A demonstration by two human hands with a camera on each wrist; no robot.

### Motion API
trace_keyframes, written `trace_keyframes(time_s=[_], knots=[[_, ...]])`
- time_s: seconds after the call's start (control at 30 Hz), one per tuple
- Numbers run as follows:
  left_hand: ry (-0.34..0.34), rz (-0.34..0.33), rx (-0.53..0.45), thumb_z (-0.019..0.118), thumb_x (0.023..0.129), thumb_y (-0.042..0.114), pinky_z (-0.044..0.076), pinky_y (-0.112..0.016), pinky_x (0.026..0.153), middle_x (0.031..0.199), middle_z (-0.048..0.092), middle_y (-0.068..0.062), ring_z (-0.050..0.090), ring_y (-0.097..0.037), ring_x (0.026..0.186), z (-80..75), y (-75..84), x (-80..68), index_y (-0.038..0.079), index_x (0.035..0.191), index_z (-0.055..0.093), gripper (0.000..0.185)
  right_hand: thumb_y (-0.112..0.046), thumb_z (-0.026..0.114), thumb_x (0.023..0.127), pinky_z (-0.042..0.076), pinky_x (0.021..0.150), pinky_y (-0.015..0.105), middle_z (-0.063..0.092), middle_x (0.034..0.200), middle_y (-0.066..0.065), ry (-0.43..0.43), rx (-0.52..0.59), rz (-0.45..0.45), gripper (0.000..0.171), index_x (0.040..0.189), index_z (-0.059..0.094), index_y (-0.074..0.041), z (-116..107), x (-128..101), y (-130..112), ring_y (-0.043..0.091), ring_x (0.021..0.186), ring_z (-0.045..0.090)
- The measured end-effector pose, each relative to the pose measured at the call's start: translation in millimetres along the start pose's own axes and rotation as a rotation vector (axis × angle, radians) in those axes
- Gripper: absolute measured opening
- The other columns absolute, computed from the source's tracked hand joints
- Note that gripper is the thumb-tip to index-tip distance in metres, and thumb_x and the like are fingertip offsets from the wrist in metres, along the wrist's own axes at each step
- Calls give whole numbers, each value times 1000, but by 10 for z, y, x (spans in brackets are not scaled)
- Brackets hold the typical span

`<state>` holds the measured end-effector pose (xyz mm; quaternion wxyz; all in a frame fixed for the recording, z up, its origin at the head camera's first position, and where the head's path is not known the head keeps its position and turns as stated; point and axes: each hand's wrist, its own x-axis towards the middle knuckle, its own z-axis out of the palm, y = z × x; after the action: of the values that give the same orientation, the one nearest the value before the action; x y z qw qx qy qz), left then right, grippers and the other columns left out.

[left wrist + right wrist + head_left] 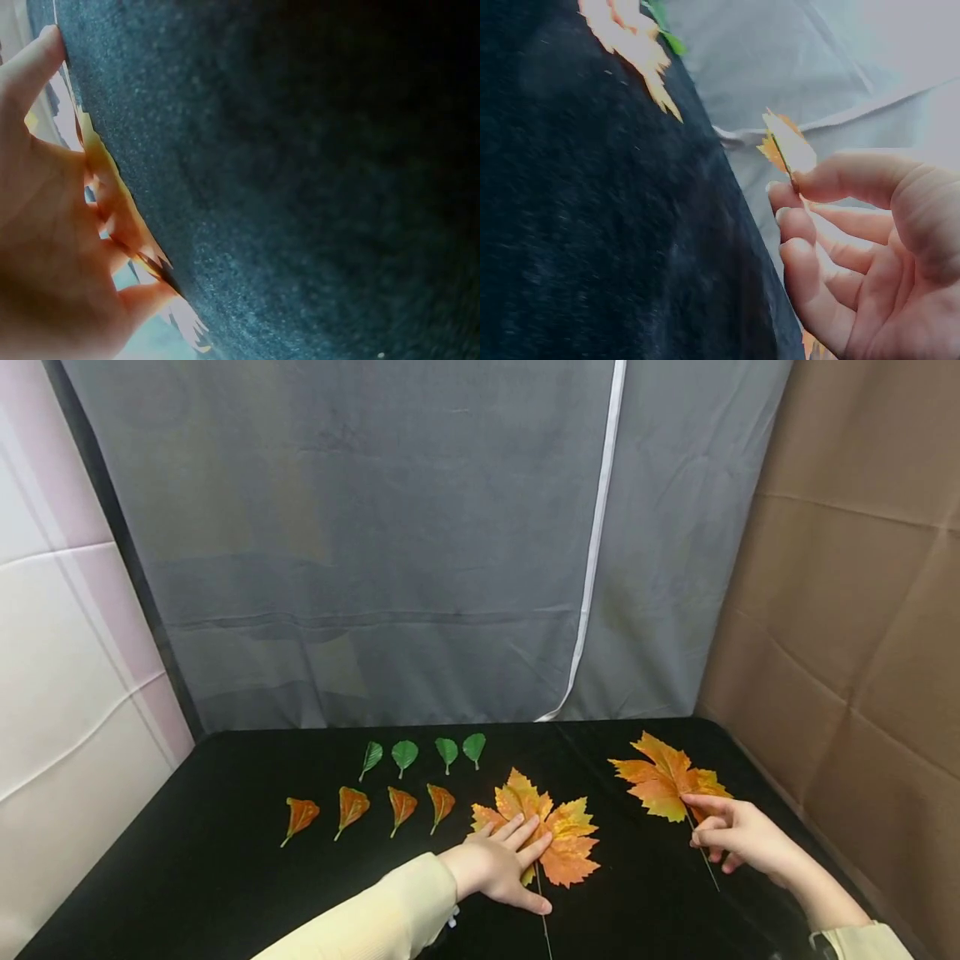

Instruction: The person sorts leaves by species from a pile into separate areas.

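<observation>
On the black table [225,877] lie two big orange-yellow maple leaves. My left hand [504,860] rests flat with straight fingers on the nearer maple leaf [558,835], which also shows under my left fingers [112,202] in the left wrist view. My right hand [731,831] pinches the thin stem of the second maple leaf [663,777] at the right; in the right wrist view thumb and forefinger [810,184] grip that stem below the leaf blade [787,146].
A row of small green leaves [405,752] lies at the back of the table, and a row of small orange leaves [352,806] in front of it. A grey curtain [412,543] hangs behind, a brown wall [862,593] at the right.
</observation>
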<state>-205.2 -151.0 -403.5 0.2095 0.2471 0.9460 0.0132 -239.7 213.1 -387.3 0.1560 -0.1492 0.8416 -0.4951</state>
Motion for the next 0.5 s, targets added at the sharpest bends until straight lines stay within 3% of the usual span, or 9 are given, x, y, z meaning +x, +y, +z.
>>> trace_keyframes(time_s=[0.2, 0.5], knots=[[8, -4, 10, 49, 80, 78, 12, -47, 115, 162, 6, 8, 3, -14, 147, -13, -32, 23, 36, 155, 17, 91, -4, 66, 82, 49, 43, 34, 67, 79, 12, -66, -98, -27, 65, 139, 39, 14, 139, -3, -35, 18, 56, 58], [26, 2, 11, 50, 80, 78, 13, -47, 115, 161, 9, 9, 5, -14, 147, 29, -2, -13, 36, 155, 20, 91, -3, 65, 78, 48, 40, 33, 65, 73, 6, -86, -163, -11, 63, 134, 43, 17, 314, -31, 155, 18, 51, 57]])
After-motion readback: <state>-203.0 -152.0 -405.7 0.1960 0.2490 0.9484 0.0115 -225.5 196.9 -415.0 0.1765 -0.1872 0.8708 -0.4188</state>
